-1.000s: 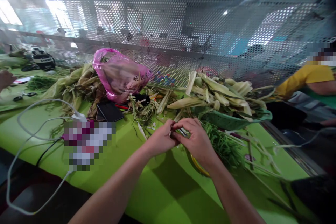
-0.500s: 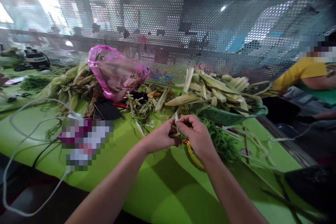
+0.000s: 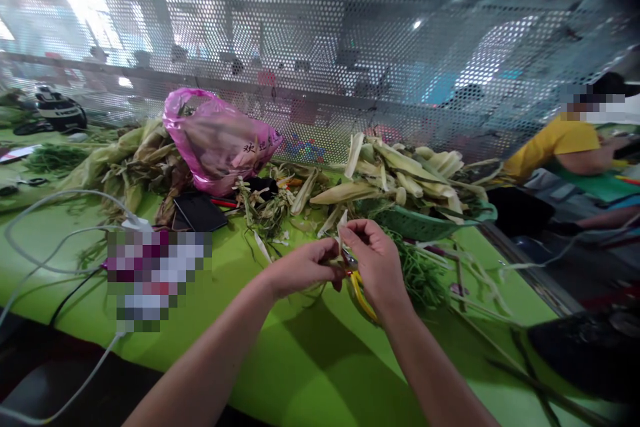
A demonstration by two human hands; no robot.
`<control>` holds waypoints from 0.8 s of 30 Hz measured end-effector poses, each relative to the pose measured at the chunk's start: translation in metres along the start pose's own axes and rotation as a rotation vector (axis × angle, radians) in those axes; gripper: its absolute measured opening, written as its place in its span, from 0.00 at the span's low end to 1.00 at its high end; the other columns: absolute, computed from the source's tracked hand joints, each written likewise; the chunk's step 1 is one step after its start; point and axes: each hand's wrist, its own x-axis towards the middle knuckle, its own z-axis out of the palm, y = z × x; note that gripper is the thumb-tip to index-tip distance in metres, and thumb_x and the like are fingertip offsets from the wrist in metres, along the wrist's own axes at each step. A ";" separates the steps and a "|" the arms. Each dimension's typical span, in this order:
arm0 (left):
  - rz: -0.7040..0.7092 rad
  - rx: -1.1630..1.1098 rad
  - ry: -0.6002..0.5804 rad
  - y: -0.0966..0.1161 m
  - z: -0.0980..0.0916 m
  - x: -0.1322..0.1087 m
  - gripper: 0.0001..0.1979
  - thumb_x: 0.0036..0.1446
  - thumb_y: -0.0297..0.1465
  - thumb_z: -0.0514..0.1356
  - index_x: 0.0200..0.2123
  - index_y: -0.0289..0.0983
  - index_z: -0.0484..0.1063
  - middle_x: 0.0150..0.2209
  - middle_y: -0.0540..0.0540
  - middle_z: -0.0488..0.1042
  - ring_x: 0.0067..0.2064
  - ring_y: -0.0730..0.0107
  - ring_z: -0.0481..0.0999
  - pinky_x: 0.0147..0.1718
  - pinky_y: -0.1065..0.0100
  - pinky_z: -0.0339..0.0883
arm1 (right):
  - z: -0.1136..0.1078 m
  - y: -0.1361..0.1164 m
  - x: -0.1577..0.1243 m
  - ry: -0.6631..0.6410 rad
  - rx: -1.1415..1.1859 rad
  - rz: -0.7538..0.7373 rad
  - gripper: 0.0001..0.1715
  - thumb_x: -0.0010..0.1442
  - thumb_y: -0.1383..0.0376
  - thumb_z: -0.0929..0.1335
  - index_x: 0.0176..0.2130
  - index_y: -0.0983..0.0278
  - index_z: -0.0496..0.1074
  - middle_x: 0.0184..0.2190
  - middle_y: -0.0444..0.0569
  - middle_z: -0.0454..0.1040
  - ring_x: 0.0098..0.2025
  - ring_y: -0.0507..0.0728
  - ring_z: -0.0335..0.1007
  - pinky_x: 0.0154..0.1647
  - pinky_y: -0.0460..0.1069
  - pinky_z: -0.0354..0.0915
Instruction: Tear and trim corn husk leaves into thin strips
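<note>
Right hand (image 3: 373, 260) pinches a pale husk strip (image 3: 343, 227) between thumb and fingers, its tip pointing up, while the left hand (image 3: 310, 267) is closed around the strip's lower end, close beside. A yellow-handled tool (image 3: 361, 290) shows just under the right palm; whether that hand grips it is unclear. Leafy green sprigs (image 3: 425, 273) crowd the right wrist on its outer side, and just beyond the hands a green basket (image 3: 425, 225) heaped with corn husks (image 3: 410, 170) blocks the way forward. Ahead of the left hand lie dry scraps (image 3: 273, 207), then a pink bag (image 3: 220, 140), with a dark phone (image 3: 201, 211) nearer. Farther left, a white cable (image 3: 50, 193) loops over the green table (image 3: 280, 367). Past everything rises a perforated screen (image 3: 300, 33); well off to the right is a person in a yellow shirt (image 3: 555, 143).
</note>
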 end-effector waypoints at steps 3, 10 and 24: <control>0.009 -0.093 0.172 0.003 -0.003 -0.001 0.10 0.49 0.29 0.62 0.36 0.35 0.66 0.31 0.49 0.69 0.31 0.76 0.68 0.30 0.73 0.59 | -0.007 -0.004 0.003 0.097 -0.086 -0.140 0.16 0.55 0.55 0.69 0.40 0.61 0.70 0.38 0.49 0.70 0.39 0.57 0.66 0.43 0.53 0.62; 0.041 -0.343 0.389 0.006 -0.008 0.000 0.11 0.51 0.32 0.62 0.36 0.33 0.67 0.30 0.47 0.70 0.31 0.75 0.69 0.29 0.73 0.57 | -0.010 -0.002 0.005 -0.187 -0.094 -0.023 0.19 0.58 0.50 0.66 0.29 0.62 0.72 0.30 0.47 0.70 0.35 0.57 0.65 0.37 0.51 0.61; -0.113 -0.291 0.457 0.011 -0.009 -0.001 0.19 0.48 0.43 0.64 0.28 0.37 0.60 0.20 0.56 0.57 0.21 0.82 0.51 0.20 0.75 0.39 | -0.010 0.004 0.007 -0.159 -0.036 0.093 0.18 0.52 0.52 0.71 0.26 0.64 0.69 0.24 0.44 0.66 0.28 0.53 0.60 0.29 0.48 0.59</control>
